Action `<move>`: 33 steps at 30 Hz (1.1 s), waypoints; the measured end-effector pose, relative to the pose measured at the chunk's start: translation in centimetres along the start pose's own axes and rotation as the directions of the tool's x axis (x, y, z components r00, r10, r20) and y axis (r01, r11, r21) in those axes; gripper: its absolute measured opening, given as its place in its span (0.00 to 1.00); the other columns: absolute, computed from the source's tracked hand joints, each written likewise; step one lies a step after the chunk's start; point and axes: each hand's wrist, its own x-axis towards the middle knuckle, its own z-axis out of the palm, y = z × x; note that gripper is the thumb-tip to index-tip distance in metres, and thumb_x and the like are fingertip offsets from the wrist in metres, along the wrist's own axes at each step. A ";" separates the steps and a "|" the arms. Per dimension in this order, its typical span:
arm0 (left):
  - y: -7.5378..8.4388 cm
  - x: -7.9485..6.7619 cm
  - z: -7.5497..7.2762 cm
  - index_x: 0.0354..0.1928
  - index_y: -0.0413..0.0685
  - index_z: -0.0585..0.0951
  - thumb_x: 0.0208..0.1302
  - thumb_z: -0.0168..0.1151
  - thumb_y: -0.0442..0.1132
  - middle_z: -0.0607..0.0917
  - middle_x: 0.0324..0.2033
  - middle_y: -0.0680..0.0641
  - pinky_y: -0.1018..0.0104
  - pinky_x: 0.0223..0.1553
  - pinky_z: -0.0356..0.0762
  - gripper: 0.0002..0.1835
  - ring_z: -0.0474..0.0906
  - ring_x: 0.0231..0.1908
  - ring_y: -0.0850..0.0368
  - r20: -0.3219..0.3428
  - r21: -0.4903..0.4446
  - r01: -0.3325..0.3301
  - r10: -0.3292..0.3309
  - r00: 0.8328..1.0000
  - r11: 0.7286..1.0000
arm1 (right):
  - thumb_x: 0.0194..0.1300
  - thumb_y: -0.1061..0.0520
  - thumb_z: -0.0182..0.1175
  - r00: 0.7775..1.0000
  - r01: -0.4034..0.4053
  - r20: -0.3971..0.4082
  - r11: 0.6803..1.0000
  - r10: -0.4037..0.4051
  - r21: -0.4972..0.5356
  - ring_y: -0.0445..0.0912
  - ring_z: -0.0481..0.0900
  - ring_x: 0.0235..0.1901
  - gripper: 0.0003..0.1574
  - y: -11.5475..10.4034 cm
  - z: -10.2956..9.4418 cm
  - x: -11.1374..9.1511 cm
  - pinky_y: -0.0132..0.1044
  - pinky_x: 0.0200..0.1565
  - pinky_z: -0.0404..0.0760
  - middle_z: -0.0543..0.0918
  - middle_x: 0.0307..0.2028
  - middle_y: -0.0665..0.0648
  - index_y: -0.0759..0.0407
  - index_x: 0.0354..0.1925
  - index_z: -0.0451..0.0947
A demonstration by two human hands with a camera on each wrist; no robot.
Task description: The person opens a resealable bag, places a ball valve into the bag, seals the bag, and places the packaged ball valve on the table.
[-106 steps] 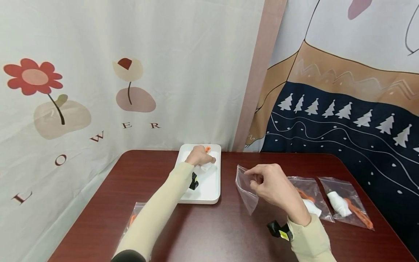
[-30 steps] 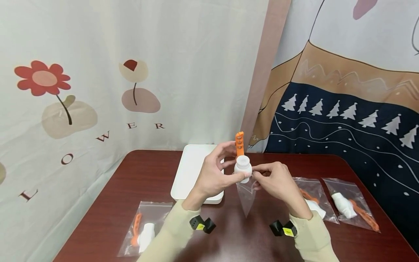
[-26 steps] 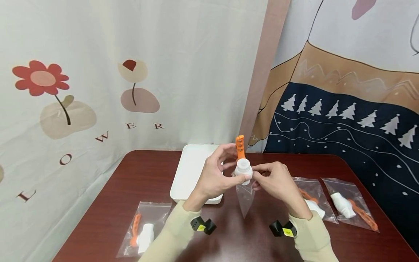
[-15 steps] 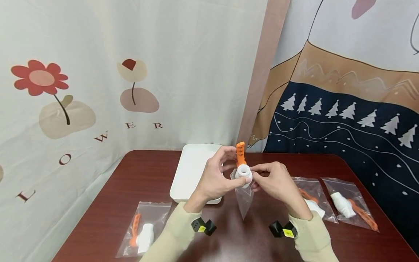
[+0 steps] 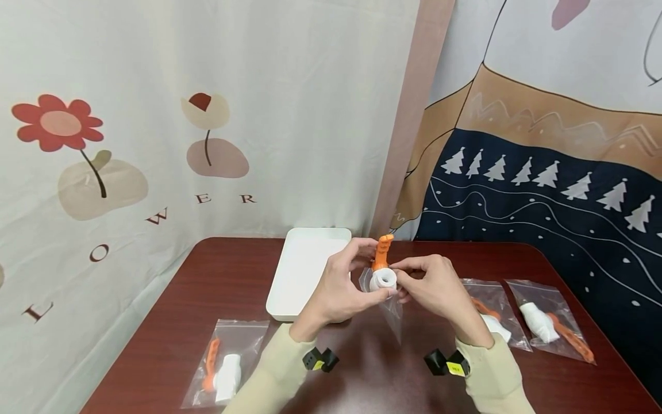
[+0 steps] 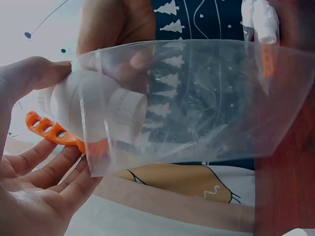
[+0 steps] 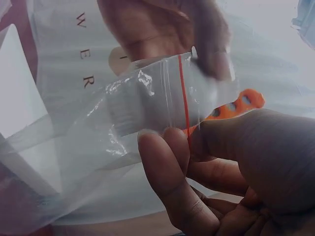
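My left hand (image 5: pixel 338 286) holds a small white plastic bottle (image 5: pixel 383 280) with a round open end, thumb on its near side. An orange strip with holes (image 5: pixel 383 250) stands up beside the bottle, against the left fingers. In the left wrist view, the bottle's ribbed far end (image 6: pixel 130 110) shows through the clear zip bag (image 6: pixel 206 98), inside its mouth. My right hand (image 5: pixel 431 287) pinches the bag's edge between thumb and fingers. A red line (image 7: pixel 183 91) runs along the bag's mouth in the right wrist view.
A white tray (image 5: pixel 305 276) lies at the back of the dark red table (image 5: pixel 362 368). Zip bags holding white bottles and orange strips lie around: one bag (image 5: pixel 243 339) at front left, another bag (image 5: pixel 493 299) and a third bag (image 5: pixel 550 322) at right. A curtain hangs behind.
The left hand has come from the tray to the bag at the right hand, bringing the bottle and orange strip. Over the last second both have sunk lower into the bag's mouth, tilting.
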 end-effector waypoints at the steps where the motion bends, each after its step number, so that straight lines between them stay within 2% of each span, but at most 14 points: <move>1: 0.0 -0.1 0.0 0.63 0.47 0.73 0.49 0.81 0.36 0.86 0.50 0.47 0.63 0.53 0.85 0.38 0.84 0.51 0.56 0.008 0.014 -0.006 0.006 1.000 1.000 | 0.68 0.59 0.65 1.000 0.007 -0.001 1.000 -0.007 0.000 0.44 0.86 0.21 0.10 0.0 0.0 0.0 0.33 0.29 0.86 0.89 0.28 0.56 0.60 0.45 0.89; 5: -0.1 -0.2 -0.1 0.65 0.48 0.73 0.50 0.79 0.36 0.86 0.50 0.47 0.63 0.55 0.84 0.38 0.84 0.51 0.57 0.035 0.069 -0.021 0.018 0.999 0.997 | 0.68 0.60 0.64 1.000 0.002 -0.004 1.000 -0.002 0.008 0.44 0.85 0.21 0.11 -0.1 0.0 -0.1 0.35 0.30 0.87 0.88 0.27 0.56 0.60 0.45 0.89; 11: 0.1 -0.4 -0.4 0.62 0.47 0.73 0.49 0.78 0.37 0.84 0.51 0.45 0.65 0.57 0.83 0.37 0.82 0.52 0.58 0.066 0.114 -0.021 0.014 0.998 0.993 | 0.68 0.59 0.66 1.000 0.014 -0.014 1.000 -0.014 0.007 0.43 0.86 0.21 0.10 -0.3 -0.1 -0.1 0.34 0.30 0.86 0.88 0.26 0.55 0.59 0.45 0.89; 18: 0.0 -0.4 -0.6 0.63 0.45 0.71 0.48 0.79 0.34 0.83 0.49 0.46 0.62 0.58 0.83 0.39 0.81 0.51 0.55 0.093 0.114 0.017 -0.028 0.995 0.993 | 0.67 0.58 0.68 0.999 0.037 -0.023 0.999 -0.037 -0.011 0.43 0.85 0.21 0.09 -0.4 -0.1 -0.3 0.33 0.28 0.85 0.88 0.26 0.54 0.58 0.45 0.89; 23: 0.1 -0.4 -0.7 0.61 0.44 0.73 0.47 0.82 0.37 0.81 0.49 0.47 0.63 0.56 0.84 0.38 0.81 0.50 0.55 0.101 0.126 0.028 -0.041 0.994 0.992 | 0.67 0.58 0.67 0.999 0.039 -0.032 0.999 -0.040 -0.028 0.46 0.85 0.21 0.09 -0.6 0.0 -0.4 0.33 0.28 0.84 0.88 0.26 0.54 0.57 0.44 0.90; 28: 0.1 -0.4 -0.7 0.63 0.46 0.72 0.50 0.82 0.40 0.81 0.50 0.48 0.65 0.56 0.84 0.39 0.81 0.51 0.57 0.123 0.126 0.006 -0.022 0.992 0.992 | 0.68 0.58 0.68 0.999 0.042 -0.032 0.999 -0.043 -0.023 0.45 0.84 0.21 0.09 -0.6 0.0 -0.5 0.33 0.29 0.86 0.88 0.27 0.54 0.58 0.44 0.89; 33: 0.0 -0.4 -0.5 0.65 0.46 0.71 0.52 0.80 0.37 0.81 0.51 0.47 0.66 0.57 0.83 0.39 0.81 0.51 0.56 0.147 0.118 -0.017 -0.001 0.989 0.993 | 0.67 0.58 0.68 0.997 0.055 -0.046 0.997 -0.057 -0.047 0.41 0.84 0.20 0.08 -0.6 0.0 -0.5 0.32 0.28 0.85 0.88 0.26 0.53 0.58 0.43 0.90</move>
